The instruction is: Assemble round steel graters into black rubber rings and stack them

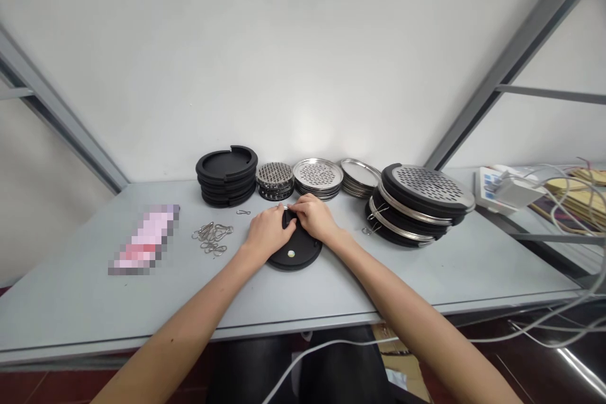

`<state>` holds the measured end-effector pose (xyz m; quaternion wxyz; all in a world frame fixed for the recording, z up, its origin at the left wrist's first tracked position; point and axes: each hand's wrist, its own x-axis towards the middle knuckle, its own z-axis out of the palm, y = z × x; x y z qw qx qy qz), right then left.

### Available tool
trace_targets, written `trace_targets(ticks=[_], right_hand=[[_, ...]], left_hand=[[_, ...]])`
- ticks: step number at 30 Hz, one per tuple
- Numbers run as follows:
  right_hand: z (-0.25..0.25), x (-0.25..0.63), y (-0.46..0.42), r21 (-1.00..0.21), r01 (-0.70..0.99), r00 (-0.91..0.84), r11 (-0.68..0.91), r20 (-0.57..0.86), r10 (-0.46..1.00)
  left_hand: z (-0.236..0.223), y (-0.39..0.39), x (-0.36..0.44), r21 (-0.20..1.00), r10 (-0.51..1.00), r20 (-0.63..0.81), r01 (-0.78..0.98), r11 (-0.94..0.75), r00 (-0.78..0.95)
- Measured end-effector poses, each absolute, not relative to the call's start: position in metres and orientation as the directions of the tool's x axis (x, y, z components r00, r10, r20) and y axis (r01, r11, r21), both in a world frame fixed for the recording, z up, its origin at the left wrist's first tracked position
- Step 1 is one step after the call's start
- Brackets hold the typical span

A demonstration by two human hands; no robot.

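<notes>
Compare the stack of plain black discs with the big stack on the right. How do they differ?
The stack of plain black discs is all matte black, while the big stack on the right has a perforated steel plate on top and steel bands around its black rims. The black stack sits squarely; the right one leans, its pieces offset, with wire clips on its bands. Both are round, layered and rest on the same grey table.

We cannot read the blurred pink packet point(144, 240); the left hand point(269, 231) and right hand point(315, 218) hide much of the black disc point(296, 255), and yellow sheets point(575, 192) run off the right edge.
</notes>
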<state>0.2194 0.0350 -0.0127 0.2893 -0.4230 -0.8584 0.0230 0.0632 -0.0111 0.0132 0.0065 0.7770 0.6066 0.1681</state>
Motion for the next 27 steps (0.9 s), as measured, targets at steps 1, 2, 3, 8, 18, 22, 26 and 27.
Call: trace_targets(ticks=[1, 2, 3, 8, 18, 22, 26, 27], right_hand=[[-0.0125, 0.2193, 0.0349, -0.281, 0.719, -0.474, 0.636, 0.472, 0.743], [-0.0122, 0.2192, 0.0347, -0.278, 0.723, -0.473, 0.632, 0.468, 0.747], [-0.0119, 0.2190, 0.0346, -0.275, 0.726, -0.474, 0.630, 0.464, 0.749], [-0.0098, 0.2189, 0.0335, -0.261, 0.738, -0.480, 0.622, 0.444, 0.757], [-0.0110, 0.2193, 0.0357, -0.267, 0.737, -0.470, 0.621, 0.458, 0.755], [-0.0110, 0.2197, 0.0368, -0.253, 0.733, -0.480, 0.631, 0.465, 0.744], [-0.0071, 0.2188, 0.0350, -0.232, 0.739, -0.498, 0.632, 0.444, 0.745], [-0.0061, 0.2184, 0.0345, -0.231, 0.741, -0.500, 0.631, 0.438, 0.747]], left_hand=[[0.0135, -0.0109, 0.0635, 0.214, 0.948, 0.251, 0.944, -0.253, 0.197], [0.0138, -0.0105, 0.0639, 0.213, 0.952, 0.246, 0.948, -0.236, 0.182], [0.0142, -0.0098, 0.0643, 0.212, 0.957, 0.239, 0.953, -0.216, 0.164], [0.0152, -0.0059, 0.0666, 0.229, 0.972, 0.218, 0.964, -0.135, 0.084], [0.0094, -0.0104, 0.0676, 0.257, 0.937, 0.341, 0.952, -0.168, 0.074], [0.0075, -0.0080, 0.0667, 0.265, 0.939, 0.332, 0.947, -0.179, 0.085], [0.0077, -0.0050, 0.0668, 0.270, 0.939, 0.325, 0.941, -0.204, 0.110], [0.0080, -0.0046, 0.0669, 0.269, 0.940, 0.322, 0.942, -0.201, 0.109]])
